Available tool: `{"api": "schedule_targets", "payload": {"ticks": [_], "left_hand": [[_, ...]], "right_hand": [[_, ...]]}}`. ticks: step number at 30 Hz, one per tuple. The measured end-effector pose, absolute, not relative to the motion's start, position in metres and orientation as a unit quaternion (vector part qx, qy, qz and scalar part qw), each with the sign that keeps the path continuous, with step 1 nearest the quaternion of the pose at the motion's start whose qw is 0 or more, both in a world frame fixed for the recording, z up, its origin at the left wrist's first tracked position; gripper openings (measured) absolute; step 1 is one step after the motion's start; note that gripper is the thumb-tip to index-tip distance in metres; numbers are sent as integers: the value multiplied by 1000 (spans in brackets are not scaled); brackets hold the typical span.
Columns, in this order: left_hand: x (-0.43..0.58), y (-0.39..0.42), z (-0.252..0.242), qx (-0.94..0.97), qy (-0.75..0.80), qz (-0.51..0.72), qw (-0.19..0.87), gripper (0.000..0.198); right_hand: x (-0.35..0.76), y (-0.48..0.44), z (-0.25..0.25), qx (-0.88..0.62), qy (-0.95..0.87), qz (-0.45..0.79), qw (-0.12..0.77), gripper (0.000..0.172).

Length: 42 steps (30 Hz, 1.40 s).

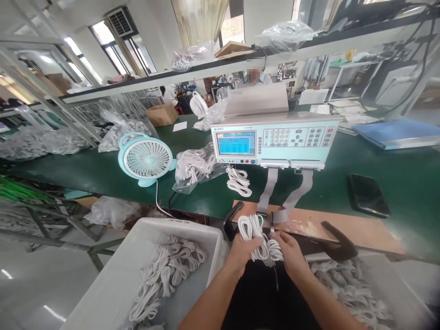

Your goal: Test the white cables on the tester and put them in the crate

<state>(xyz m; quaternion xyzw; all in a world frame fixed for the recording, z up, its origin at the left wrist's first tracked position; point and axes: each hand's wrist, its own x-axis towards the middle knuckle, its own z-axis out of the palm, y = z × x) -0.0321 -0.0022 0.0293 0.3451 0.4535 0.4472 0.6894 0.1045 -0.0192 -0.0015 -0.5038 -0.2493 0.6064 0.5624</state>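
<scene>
A bundle of coiled white cables (256, 233) is held in front of me at the bench edge. My left hand (242, 251) is closed around the bundle from the left. My right hand (290, 252) pinches the right part of the bundle near its end. Just beyond the hands, two grey ribbon cables (295, 195) hang from a light blue tester (275, 140) down to a brown board (364, 227). Another white cable coil (238, 181) lies on the green bench (103, 172) in front of the tester.
A white bin (137, 256) at lower left holds several cable coils; another bin (357, 288) of coils is at lower right. A blue desk fan (146, 159), a plastic bag of cables (195, 167) and a black phone (368, 195) sit on the bench. A person sits behind the tester.
</scene>
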Motion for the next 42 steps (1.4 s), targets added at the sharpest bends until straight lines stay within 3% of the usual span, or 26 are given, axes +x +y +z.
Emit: {"api": "schedule_targets", "payload": {"ticks": [4, 7, 11, 14, 20, 23, 30, 39, 42], "left_hand": [[-33, -20, 24, 346, 466, 428, 692, 36], [-34, -39, 18, 351, 463, 377, 721, 40], [-33, -56, 14, 409, 451, 323, 724, 38], [-25, -62, 17, 454, 423, 309, 721, 32], [-17, -65, 16, 458, 400, 281, 742, 31], [-25, -65, 13, 442, 386, 272, 763, 36], [-29, -65, 11, 429, 359, 221, 799, 41], [-25, -69, 2, 414, 337, 196, 822, 38], [-24, -70, -4, 401, 361, 215, 814, 41]], "right_hand": [[105, -38, 0, -518, -279, 608, 533, 43], [142, -62, -2, -568, -394, 562, 454, 39], [221, -92, -7, -698, -563, 333, 292, 26], [243, -102, 1, -716, -593, 216, 298, 21], [187, -90, 21, -476, -488, 619, 391, 33], [172, -89, 8, -404, -362, 719, 434, 33], [170, -95, -7, -353, -272, 768, 460, 30], [179, -84, 4, -317, -393, 790, 348, 35], [174, -86, -2, -342, -335, 788, 387, 31]]}}
